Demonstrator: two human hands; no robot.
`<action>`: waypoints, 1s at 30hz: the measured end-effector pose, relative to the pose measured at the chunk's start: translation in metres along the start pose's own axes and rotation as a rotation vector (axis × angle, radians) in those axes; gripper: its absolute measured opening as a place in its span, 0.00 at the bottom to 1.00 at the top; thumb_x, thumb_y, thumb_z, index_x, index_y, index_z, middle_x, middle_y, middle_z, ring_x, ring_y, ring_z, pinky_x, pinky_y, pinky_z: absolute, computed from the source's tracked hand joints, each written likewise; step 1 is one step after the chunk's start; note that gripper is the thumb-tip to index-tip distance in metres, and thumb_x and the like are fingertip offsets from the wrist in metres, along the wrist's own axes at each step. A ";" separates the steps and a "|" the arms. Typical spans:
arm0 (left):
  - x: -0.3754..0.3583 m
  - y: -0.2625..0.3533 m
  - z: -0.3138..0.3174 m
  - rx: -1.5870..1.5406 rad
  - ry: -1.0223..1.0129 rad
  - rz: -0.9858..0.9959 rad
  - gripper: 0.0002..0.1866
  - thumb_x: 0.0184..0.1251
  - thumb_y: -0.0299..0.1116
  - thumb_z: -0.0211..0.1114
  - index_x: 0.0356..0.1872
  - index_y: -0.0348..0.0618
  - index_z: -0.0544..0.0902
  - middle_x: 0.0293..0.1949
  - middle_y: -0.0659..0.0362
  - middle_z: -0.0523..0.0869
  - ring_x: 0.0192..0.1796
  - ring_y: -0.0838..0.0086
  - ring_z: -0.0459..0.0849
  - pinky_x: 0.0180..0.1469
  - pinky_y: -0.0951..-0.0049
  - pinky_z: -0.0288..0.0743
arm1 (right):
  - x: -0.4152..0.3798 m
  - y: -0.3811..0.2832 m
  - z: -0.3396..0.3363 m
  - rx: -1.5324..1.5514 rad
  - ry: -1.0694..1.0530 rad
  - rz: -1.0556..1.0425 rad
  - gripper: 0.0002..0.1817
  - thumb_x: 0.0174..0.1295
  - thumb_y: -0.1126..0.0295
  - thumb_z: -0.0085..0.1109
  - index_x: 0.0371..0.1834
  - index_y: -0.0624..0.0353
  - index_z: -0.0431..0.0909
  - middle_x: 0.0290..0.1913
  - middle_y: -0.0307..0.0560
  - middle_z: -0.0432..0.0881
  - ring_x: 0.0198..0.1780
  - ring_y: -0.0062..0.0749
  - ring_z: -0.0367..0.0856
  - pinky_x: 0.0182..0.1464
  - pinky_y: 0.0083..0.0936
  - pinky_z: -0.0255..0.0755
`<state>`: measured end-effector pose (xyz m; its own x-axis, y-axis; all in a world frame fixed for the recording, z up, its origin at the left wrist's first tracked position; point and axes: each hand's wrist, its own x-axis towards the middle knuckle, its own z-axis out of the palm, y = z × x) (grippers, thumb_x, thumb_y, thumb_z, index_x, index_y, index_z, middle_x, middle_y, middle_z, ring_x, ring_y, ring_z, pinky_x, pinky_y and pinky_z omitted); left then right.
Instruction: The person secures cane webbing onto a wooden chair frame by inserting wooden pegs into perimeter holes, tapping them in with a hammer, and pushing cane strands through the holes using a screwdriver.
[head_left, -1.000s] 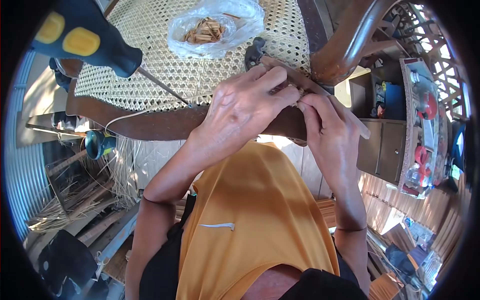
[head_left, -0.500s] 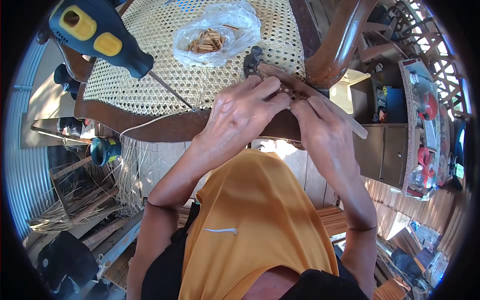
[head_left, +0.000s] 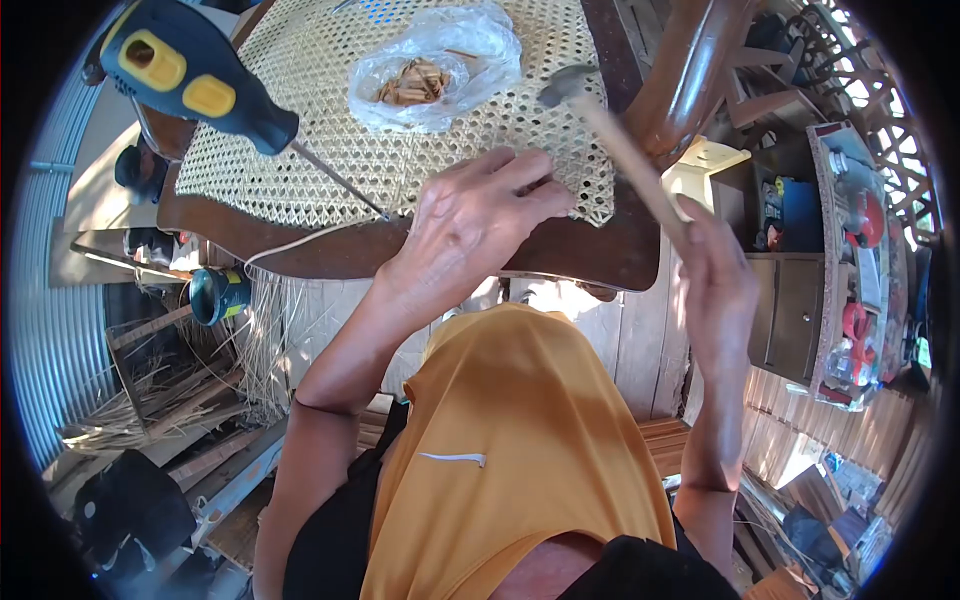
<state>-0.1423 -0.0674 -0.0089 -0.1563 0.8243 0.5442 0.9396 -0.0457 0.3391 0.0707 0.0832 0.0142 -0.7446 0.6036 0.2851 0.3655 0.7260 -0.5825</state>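
Observation:
Woven cane [head_left: 320, 130] covers the chair seat, bordered by a dark wooden frame [head_left: 330, 250]. My left hand [head_left: 470, 215] is at the seat's front edge, its thumb and fingertips pinched together near the cane's right part; what they hold is too small to make out. My right hand [head_left: 715, 280] grips the wooden handle of a hammer [head_left: 635, 165], whose dark head is raised over the right side of the seat. A screwdriver [head_left: 200, 75] with a dark and yellow handle has its tip at the cane's front edge, left of my left hand.
A clear plastic bag [head_left: 435, 70] of small wood pieces lies on the cane. The curved chair arm [head_left: 690, 80] rises at the right. A teal bucket [head_left: 217, 296] and loose cane strips are at the left. A cabinet [head_left: 785, 310] stands at the right.
My right hand has left the seat edge, moved right and taken hold of the hammer, which was lying on the seat. My left hand stays nearly in place.

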 end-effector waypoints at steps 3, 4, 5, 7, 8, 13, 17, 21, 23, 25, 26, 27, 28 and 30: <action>0.001 -0.002 0.001 -0.002 0.022 0.003 0.09 0.50 0.25 0.70 0.34 0.48 0.87 0.36 0.65 0.85 0.38 0.69 0.86 0.37 0.70 0.82 | -0.023 0.006 -0.019 0.333 -0.032 0.234 0.22 0.78 0.61 0.51 0.68 0.62 0.75 0.30 0.33 0.77 0.27 0.11 0.66 0.29 0.14 0.57; 0.001 -0.002 0.001 -0.006 0.020 -0.002 0.09 0.50 0.25 0.70 0.34 0.48 0.88 0.36 0.65 0.85 0.38 0.69 0.86 0.37 0.70 0.82 | -0.032 0.005 -0.025 0.299 -0.048 0.234 0.22 0.78 0.63 0.52 0.70 0.61 0.74 0.31 0.35 0.78 0.29 0.13 0.68 0.32 0.16 0.61; 0.000 -0.002 0.001 -0.008 0.019 -0.004 0.09 0.50 0.26 0.70 0.34 0.48 0.88 0.36 0.65 0.86 0.38 0.69 0.86 0.37 0.70 0.82 | -0.040 0.003 -0.030 0.266 -0.061 0.233 0.23 0.77 0.64 0.52 0.72 0.60 0.72 0.32 0.36 0.79 0.31 0.15 0.70 0.35 0.17 0.65; 0.000 -0.003 0.000 -0.002 0.014 0.000 0.09 0.51 0.26 0.70 0.35 0.48 0.88 0.36 0.65 0.86 0.38 0.69 0.87 0.37 0.70 0.82 | -0.053 0.006 -0.033 0.168 -0.018 0.186 0.25 0.74 0.70 0.57 0.74 0.57 0.72 0.34 0.40 0.80 0.33 0.19 0.73 0.38 0.19 0.71; 0.001 -0.003 -0.001 0.000 0.012 0.003 0.08 0.51 0.26 0.70 0.35 0.49 0.88 0.36 0.65 0.86 0.39 0.69 0.87 0.37 0.70 0.82 | -0.054 0.007 -0.035 0.069 -0.022 0.103 0.25 0.72 0.72 0.59 0.73 0.56 0.73 0.34 0.41 0.80 0.32 0.21 0.73 0.37 0.20 0.71; 0.003 -0.004 -0.002 -0.047 0.029 -0.012 0.07 0.52 0.27 0.69 0.34 0.48 0.88 0.35 0.65 0.86 0.39 0.68 0.87 0.38 0.69 0.81 | -0.063 0.011 -0.039 -0.163 -0.094 0.014 0.25 0.70 0.78 0.60 0.71 0.57 0.76 0.51 0.51 0.85 0.38 0.28 0.82 0.43 0.23 0.76; 0.002 -0.002 -0.003 -0.049 0.018 -0.040 0.07 0.51 0.27 0.69 0.33 0.48 0.88 0.35 0.65 0.87 0.39 0.67 0.87 0.38 0.69 0.81 | -0.068 0.015 -0.048 -0.150 -0.104 -0.073 0.25 0.70 0.79 0.60 0.71 0.55 0.77 0.51 0.52 0.88 0.37 0.28 0.81 0.42 0.21 0.76; 0.001 -0.002 0.000 -0.029 0.023 -0.056 0.06 0.51 0.27 0.70 0.32 0.48 0.88 0.35 0.66 0.87 0.39 0.67 0.87 0.38 0.68 0.81 | -0.066 0.007 -0.053 -0.217 -0.156 -0.078 0.25 0.69 0.81 0.60 0.70 0.56 0.77 0.43 0.50 0.87 0.35 0.26 0.79 0.39 0.20 0.74; 0.002 -0.004 0.001 -0.045 0.037 -0.042 0.06 0.51 0.27 0.70 0.32 0.49 0.88 0.35 0.66 0.87 0.38 0.67 0.87 0.37 0.68 0.81 | -0.062 0.010 -0.049 -0.261 -0.123 -0.057 0.25 0.69 0.82 0.60 0.69 0.58 0.78 0.40 0.50 0.86 0.34 0.26 0.78 0.38 0.20 0.73; 0.002 -0.004 0.001 -0.074 0.057 -0.049 0.06 0.51 0.27 0.70 0.32 0.48 0.88 0.34 0.66 0.87 0.38 0.67 0.87 0.37 0.68 0.81 | -0.062 0.008 -0.049 -0.170 -0.048 -0.127 0.24 0.68 0.82 0.60 0.69 0.58 0.78 0.40 0.50 0.86 0.34 0.25 0.78 0.37 0.19 0.73; 0.002 -0.004 0.001 -0.088 0.065 -0.052 0.06 0.51 0.27 0.70 0.32 0.48 0.88 0.34 0.66 0.87 0.38 0.67 0.87 0.37 0.68 0.81 | -0.062 0.007 -0.049 -0.122 -0.010 -0.160 0.24 0.68 0.82 0.60 0.68 0.58 0.78 0.40 0.50 0.86 0.34 0.25 0.78 0.37 0.19 0.73; 0.002 -0.004 0.001 -0.082 0.061 -0.057 0.06 0.51 0.27 0.71 0.32 0.48 0.88 0.34 0.66 0.87 0.38 0.67 0.87 0.37 0.68 0.81 | -0.062 0.009 -0.048 -0.103 0.002 -0.184 0.24 0.68 0.82 0.60 0.68 0.59 0.78 0.41 0.51 0.86 0.34 0.25 0.78 0.37 0.19 0.73; 0.002 -0.004 0.001 -0.079 0.056 -0.063 0.06 0.51 0.27 0.71 0.32 0.47 0.88 0.33 0.66 0.87 0.38 0.67 0.87 0.37 0.68 0.81 | -0.064 0.012 -0.047 -0.086 0.012 -0.206 0.24 0.68 0.83 0.60 0.68 0.59 0.78 0.41 0.51 0.87 0.34 0.26 0.79 0.38 0.19 0.74; 0.002 -0.003 0.001 -0.075 0.054 -0.064 0.06 0.51 0.26 0.71 0.32 0.47 0.88 0.33 0.65 0.87 0.38 0.67 0.87 0.37 0.68 0.81 | -0.066 0.014 -0.046 -0.086 -0.020 -0.195 0.24 0.68 0.83 0.60 0.68 0.59 0.78 0.42 0.52 0.87 0.35 0.26 0.79 0.39 0.20 0.75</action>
<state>-0.1451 -0.0651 -0.0098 -0.2333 0.7954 0.5594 0.9022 -0.0376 0.4297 0.1506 0.0687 0.0219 -0.8166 0.4425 0.3706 0.2586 0.8545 -0.4504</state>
